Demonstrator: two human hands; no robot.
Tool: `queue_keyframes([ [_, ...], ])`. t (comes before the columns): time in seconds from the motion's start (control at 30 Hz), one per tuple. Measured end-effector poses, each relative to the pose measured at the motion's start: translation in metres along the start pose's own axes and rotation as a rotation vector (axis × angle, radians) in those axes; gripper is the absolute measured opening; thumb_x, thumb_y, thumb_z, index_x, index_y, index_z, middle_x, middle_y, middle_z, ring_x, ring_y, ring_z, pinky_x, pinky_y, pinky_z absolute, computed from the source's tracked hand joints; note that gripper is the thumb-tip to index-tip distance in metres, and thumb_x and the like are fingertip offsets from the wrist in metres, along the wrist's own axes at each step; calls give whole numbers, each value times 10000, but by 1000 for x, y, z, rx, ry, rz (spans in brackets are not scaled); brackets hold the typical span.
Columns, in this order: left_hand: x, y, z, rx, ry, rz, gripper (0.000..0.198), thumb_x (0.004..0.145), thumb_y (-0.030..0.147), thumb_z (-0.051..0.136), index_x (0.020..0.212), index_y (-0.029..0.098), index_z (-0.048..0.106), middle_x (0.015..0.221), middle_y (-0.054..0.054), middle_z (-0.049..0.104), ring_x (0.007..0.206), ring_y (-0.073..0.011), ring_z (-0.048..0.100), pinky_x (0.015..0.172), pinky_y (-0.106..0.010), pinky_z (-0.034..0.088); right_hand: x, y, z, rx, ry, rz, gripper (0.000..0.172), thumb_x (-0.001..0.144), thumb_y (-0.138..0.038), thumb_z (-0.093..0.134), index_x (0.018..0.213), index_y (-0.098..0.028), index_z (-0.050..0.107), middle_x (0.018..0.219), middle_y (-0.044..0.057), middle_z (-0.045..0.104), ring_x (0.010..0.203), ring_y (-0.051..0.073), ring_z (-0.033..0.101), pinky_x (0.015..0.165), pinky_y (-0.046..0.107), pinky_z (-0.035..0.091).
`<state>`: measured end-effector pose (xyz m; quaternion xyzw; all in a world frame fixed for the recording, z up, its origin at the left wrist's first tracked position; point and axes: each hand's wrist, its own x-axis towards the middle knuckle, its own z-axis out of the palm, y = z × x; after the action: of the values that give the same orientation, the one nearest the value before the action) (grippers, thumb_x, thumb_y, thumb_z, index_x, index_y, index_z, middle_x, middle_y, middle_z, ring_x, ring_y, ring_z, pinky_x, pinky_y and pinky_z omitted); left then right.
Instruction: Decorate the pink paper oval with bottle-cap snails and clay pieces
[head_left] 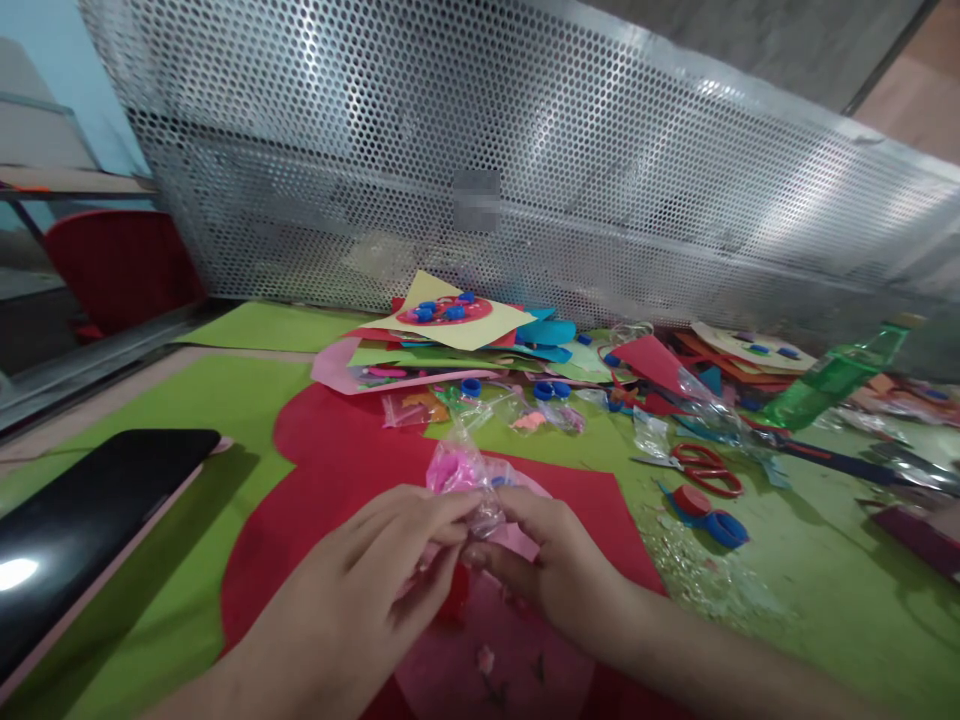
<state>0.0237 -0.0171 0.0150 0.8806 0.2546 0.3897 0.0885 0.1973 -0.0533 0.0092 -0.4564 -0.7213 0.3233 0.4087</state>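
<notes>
Both my hands meet over a red foam sheet [337, 470] near the front of the table. My left hand [375, 580] and my right hand [547, 560] pinch a small clear plastic bag [469, 480] that holds pink pieces. The fingers of each hand are closed on the bag's lower edge. Below the hands lies a pink round foam piece [495, 660].
A black phone [82, 520] lies at the left. Red-handled scissors [705, 470], blue and red bottle caps [712, 515], a green bottle [832, 380] and a pile of coloured foam sheets [450, 330] lie further back. A perforated metal screen [525, 170] closes off the table's far side.
</notes>
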Motion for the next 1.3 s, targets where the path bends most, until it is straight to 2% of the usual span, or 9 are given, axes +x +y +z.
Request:
queue_keyframes([
  [0.1, 0, 0, -1, 34, -15, 0, 222, 828, 130, 437, 1011, 226, 517, 794, 27, 665, 668, -89, 648, 643, -150, 541, 0, 0, -1, -7, 15, 22, 129, 783, -107, 534, 815, -199, 619, 783, -7, 645, 744, 124, 580, 704, 253, 459],
  [0.23, -3, -3, -1, 175, -4, 192, 271, 841, 88, 369, 1041, 164, 536, 889, -45, 687, 814, -165, 658, 719, -266, 555, -1, -1, 2, 42, 22, 32, 177, 735, -49, 492, 751, -190, 597, 702, -25, 614, 662, 105, 558, 624, 213, 449],
  [0.33, -3, -2, 0, 303, 4, 249, 228, 819, 96, 377, 923, 122, 579, 814, -85, 683, 767, -228, 653, 632, -338, 564, -2, -1, 6, -17, 69, 88, 147, 706, -67, 493, 654, -188, 559, 633, -32, 579, 603, 101, 528, 564, 199, 422],
  [0.43, 0, -2, 2, 341, -24, 191, 205, 781, 117, 379, 806, 129, 582, 737, -89, 642, 690, -230, 620, 534, -335, 540, -4, -1, 9, -126, 99, 114, 147, 706, -117, 490, 580, -185, 526, 555, -34, 526, 554, 103, 488, 527, 208, 390],
  [0.6, 0, -6, 5, 444, -122, 247, 175, 730, 117, 412, 644, 155, 559, 633, -60, 584, 574, -203, 559, 460, -315, 496, -6, -2, 9, -275, 102, 51, 196, 752, -171, 462, 559, -186, 494, 527, -28, 504, 512, 97, 436, 504, 218, 366],
  [0.8, -3, -8, 5, 476, -142, 339, 147, 701, 86, 479, 623, 147, 588, 627, -52, 604, 596, -252, 596, 438, -366, 515, -6, -4, 5, -425, 64, -85, 197, 778, -171, 398, 588, -184, 447, 599, 21, 546, 581, 130, 453, 563, 263, 381],
  [1.07, -2, 1, -1, 487, -79, 327, 280, 773, 90, 395, 597, 151, 605, 625, -71, 624, 591, -271, 604, 409, -388, 504, -7, -4, 7, -463, 121, -206, 194, 741, -123, 421, 578, -195, 344, 551, -17, 463, 555, 113, 380, 569, 256, 338],
  [1.2, -6, -4, -4, 508, -59, 285, 350, 827, 112, 331, 597, 157, 591, 633, -66, 614, 607, -259, 586, 444, -385, 488, -9, -4, 11, -465, 130, -230, 178, 715, -104, 428, 584, -193, 346, 552, -23, 461, 558, 110, 399, 579, 261, 332],
  [1.3, -6, -9, -8, 519, -30, 219, 407, 856, 133, 283, 532, 167, 527, 596, -56, 573, 601, -233, 549, 494, -378, 469, -10, -6, 13, -447, 125, -212, 178, 681, -78, 425, 572, -190, 339, 536, -31, 460, 542, 102, 413, 561, 253, 324],
])
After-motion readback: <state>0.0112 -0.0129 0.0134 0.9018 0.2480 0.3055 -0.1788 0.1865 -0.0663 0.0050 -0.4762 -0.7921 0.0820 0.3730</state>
